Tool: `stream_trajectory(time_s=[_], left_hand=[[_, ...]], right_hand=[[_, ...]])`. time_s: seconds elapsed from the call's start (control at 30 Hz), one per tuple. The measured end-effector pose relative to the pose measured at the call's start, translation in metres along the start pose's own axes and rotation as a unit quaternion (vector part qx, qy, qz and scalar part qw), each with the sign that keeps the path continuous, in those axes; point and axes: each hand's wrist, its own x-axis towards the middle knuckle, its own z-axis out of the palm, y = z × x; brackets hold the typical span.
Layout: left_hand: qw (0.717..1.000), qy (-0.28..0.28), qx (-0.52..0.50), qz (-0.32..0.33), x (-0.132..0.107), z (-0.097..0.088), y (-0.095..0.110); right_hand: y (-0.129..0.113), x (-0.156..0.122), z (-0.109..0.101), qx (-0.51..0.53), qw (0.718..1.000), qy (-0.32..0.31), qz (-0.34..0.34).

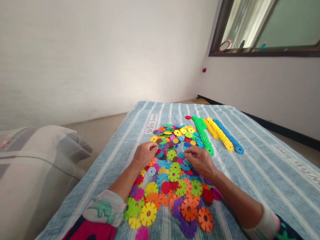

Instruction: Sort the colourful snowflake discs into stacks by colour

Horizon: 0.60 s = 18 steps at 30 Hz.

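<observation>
A spread of several colourful plastic snowflake discs (pixel 172 173) lies on a blue striped bedsheet (pixel 262 173). My left hand (pixel 145 153) rests on the left side of the pile, fingers curled in a pinch at the discs. My right hand (pixel 200 159) lies on the right side, fingers bent down onto the discs. What either hand pinches is too small to name. Beyond the pile lie joined rows of discs: a green row (pixel 203 135), a yellow row (pixel 221 134), a shorter yellow row (pixel 211 129) and a blue row (pixel 231 137).
A single red disc (pixel 188 117) sits apart at the far end of the pile. A grey pillow (pixel 37 166) lies at the left. The white wall stands behind the bed, and a window sill (pixel 262 51) with small items is at upper right.
</observation>
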Motion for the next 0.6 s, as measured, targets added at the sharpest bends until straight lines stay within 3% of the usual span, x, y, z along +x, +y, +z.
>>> stream_trajectory(time_s=[0.13,0.33,0.6], left_hand=[[1.000,0.001,-0.003,-0.002,0.000,0.000,0.000],[1.000,0.001,-0.007,-0.004,-0.001,0.000,-0.001],[1.000,0.001,-0.015,-0.010,-0.001,0.002,0.000]], right_hand=[[-0.002,0.036,-0.002,-0.179,0.982,-0.047,0.033],[-0.010,0.090,0.006,-0.286,0.953,-0.070,0.070],[-0.015,0.111,0.019,-0.355,0.924,-0.119,0.071]])
